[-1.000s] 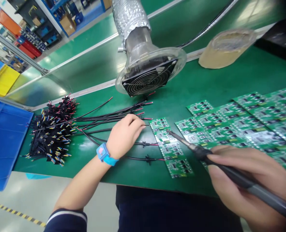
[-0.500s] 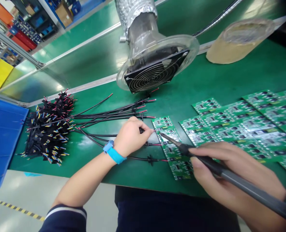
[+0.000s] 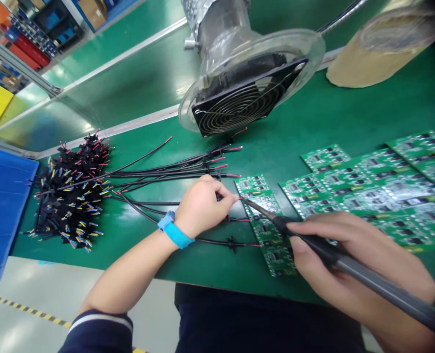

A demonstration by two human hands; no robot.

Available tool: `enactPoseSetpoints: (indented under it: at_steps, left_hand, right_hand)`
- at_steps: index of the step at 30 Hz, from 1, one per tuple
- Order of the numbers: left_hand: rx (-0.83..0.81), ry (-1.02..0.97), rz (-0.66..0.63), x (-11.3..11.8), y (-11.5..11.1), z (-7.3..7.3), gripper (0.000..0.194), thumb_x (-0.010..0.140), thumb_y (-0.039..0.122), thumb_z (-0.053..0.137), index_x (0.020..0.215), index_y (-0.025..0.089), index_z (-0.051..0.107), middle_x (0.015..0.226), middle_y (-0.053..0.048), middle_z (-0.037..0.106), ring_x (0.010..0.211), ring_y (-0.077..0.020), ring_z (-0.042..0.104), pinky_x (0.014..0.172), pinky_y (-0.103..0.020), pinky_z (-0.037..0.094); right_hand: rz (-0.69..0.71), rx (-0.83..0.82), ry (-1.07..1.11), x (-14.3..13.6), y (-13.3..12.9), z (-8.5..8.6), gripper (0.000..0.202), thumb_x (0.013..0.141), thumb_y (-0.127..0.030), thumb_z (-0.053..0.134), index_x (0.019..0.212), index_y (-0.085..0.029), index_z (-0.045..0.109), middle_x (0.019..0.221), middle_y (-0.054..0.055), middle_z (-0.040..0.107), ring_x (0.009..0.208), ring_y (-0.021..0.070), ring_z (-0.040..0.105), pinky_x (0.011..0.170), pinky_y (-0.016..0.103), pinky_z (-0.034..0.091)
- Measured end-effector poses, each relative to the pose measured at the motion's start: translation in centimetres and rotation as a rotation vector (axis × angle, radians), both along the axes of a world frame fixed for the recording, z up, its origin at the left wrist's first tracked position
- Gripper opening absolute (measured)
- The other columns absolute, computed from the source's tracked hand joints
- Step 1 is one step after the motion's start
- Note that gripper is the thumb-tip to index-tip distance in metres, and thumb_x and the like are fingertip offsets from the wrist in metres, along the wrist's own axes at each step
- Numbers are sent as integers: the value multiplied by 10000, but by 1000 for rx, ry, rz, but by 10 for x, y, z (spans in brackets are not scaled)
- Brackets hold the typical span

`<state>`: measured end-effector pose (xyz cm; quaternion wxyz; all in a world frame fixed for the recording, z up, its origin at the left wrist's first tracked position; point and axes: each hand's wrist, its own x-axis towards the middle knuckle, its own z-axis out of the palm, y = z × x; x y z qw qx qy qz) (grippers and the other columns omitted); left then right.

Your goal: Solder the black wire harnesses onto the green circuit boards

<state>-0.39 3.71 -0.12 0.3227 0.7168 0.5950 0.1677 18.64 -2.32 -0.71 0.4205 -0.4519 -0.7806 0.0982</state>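
My left hand [image 3: 206, 203], with a blue band at the wrist, pinches the end of a black cable at the left edge of a green circuit board [image 3: 254, 184]. Only a bit of the wire tip shows past the fingertips. In my right hand [image 3: 353, 264] is a soldering iron [image 3: 313, 245], held like a pen. Its metal tip meets the board's edge right beside my left fingertips. Below my left hand, another black cable [image 3: 217, 241] lies with its red wire end at the same board. Several more cables [image 3: 188, 172] lie above the hand.
A large pile of black cables [image 3: 72, 196] with coloured wire ends lies at the left, beside a blue bin [image 3: 4, 211]. A fume extractor [image 3: 239, 110] hangs over the bench. More circuit boards [image 3: 371, 191] spread to the right. A tan cylinder [image 3: 371, 61] stands behind.
The iron's tip has come left to the board's edge, against the wire tip at my left fingers. My left hand keeps its pinch. The whole view has shifted slightly.
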Motion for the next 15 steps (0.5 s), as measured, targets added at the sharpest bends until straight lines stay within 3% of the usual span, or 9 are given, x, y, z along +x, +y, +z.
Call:
enactPoseSetpoints:
  at_steps: [9, 15]
  left_hand:
    - [23, 9, -18, 1, -1, 0, 160, 756, 218, 654, 607, 160, 641, 648, -8, 560, 695, -137, 518, 624, -258, 407]
    - [45, 10, -38, 0, -1, -1, 151, 754, 215, 660, 610, 169, 642, 650, -4, 571, 693, -135, 526, 624, -254, 418]
  right_hand:
    - [-11, -26, -7, 1, -1, 0, 66, 846, -213, 516, 908, -218, 540, 733, 15, 569, 637, 136, 555, 527, 271, 421]
    - [-11, -32, 10, -1, -2, 0, 61, 839, -194, 528, 897, -197, 546, 739, 21, 563, 670, 125, 547, 602, 252, 438]
